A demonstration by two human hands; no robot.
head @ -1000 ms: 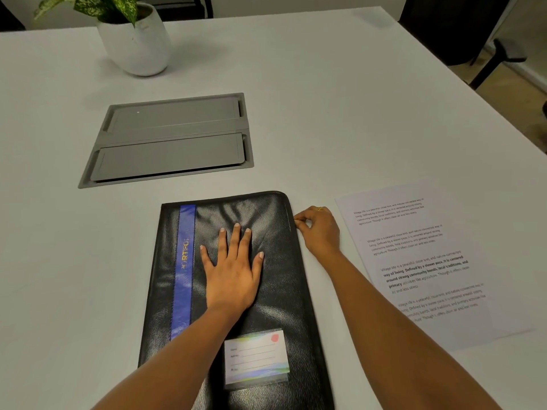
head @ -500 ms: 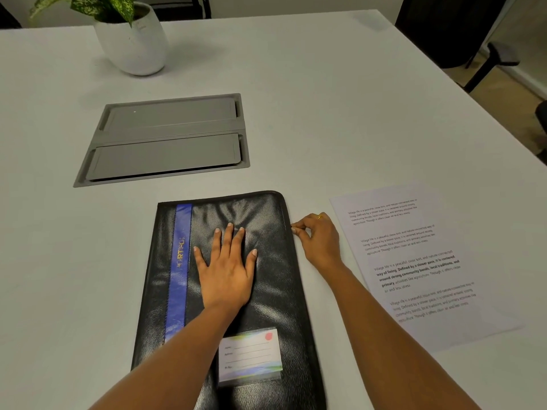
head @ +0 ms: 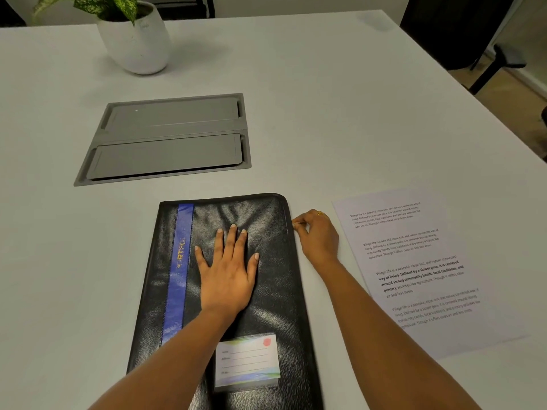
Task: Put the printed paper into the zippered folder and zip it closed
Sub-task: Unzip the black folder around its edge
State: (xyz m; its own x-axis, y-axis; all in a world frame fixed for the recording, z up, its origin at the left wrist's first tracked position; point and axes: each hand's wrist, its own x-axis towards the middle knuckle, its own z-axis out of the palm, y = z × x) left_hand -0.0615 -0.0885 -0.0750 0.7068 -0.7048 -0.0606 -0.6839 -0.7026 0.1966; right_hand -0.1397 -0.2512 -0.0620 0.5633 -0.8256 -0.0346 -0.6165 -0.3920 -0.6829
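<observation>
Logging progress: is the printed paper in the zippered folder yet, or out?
Out. The printed paper lies spread flat on the table, to the right of the zippered folder. The left hand rests on the folder's cover.

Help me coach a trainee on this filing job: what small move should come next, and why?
Probably pull the zipper along the edge of the folder to open it. The right hand pinches at that edge near the far corner, the left hand presses flat on the cover, and the printed paper lies outside on the table.
</observation>
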